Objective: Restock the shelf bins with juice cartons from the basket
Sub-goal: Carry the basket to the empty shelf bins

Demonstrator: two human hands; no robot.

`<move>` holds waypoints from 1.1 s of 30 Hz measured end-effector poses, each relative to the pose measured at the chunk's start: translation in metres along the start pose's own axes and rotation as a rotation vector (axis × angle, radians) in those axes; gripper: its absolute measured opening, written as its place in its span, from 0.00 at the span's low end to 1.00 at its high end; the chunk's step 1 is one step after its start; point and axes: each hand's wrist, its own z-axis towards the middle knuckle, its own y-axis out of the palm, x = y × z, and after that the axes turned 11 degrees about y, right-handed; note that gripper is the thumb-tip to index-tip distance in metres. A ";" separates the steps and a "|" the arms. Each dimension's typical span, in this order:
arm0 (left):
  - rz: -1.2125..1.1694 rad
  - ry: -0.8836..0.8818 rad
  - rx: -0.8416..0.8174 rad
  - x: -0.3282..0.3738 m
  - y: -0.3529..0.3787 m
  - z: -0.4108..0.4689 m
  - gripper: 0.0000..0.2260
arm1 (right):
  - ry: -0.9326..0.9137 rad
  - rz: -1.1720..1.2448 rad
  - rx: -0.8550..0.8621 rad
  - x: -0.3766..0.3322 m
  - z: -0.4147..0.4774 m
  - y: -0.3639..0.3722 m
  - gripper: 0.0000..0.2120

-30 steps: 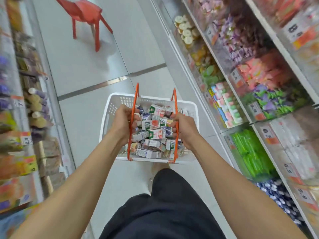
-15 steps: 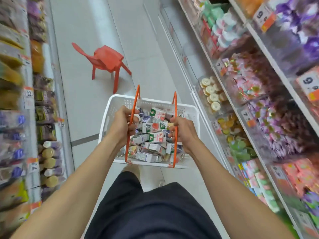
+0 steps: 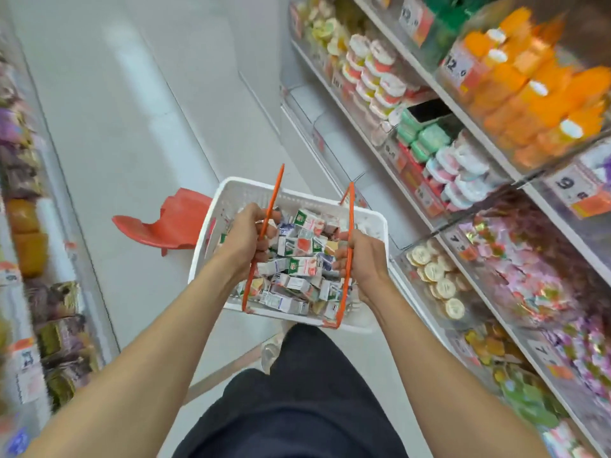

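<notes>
I carry a white plastic basket (image 3: 244, 193) in front of me at waist height. It is heaped with several small juice cartons (image 3: 299, 262), white with green, red and blue print. My left hand (image 3: 243, 241) grips the left orange handle (image 3: 276, 183). My right hand (image 3: 365, 259) grips the right orange handle (image 3: 351, 200). Clear shelf bins (image 3: 446, 279) line the right side of the aisle, filled with wrapped sweets, round snacks and small tubs.
A red plastic stool (image 3: 165, 226) stands on the pale floor just left of the basket, partly hidden by it. Shelves with packets (image 3: 56, 325) run along the left. Orange bottles (image 3: 535, 94) fill an upper right bin. The aisle stretches ahead.
I have walked forward along the aisle with the basket. The red stool has come from far ahead to right beside the basket, and the shelf bins have slid past on the right.
</notes>
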 end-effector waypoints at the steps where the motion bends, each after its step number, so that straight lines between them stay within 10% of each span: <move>1: 0.037 0.003 -0.017 0.013 -0.002 0.028 0.16 | -0.004 0.005 0.006 -0.014 0.018 0.012 0.11; 15: 0.468 -0.173 -0.100 0.066 -0.026 0.379 0.19 | 0.263 0.229 0.073 -0.118 0.279 0.143 0.13; 30: 0.766 -0.196 -0.208 -0.088 -0.040 0.636 0.24 | 0.455 0.280 0.239 -0.034 0.511 0.215 0.05; 33: 0.858 -0.169 -0.253 -0.113 -0.044 0.668 0.30 | 0.526 0.233 0.217 -0.014 0.548 0.220 0.17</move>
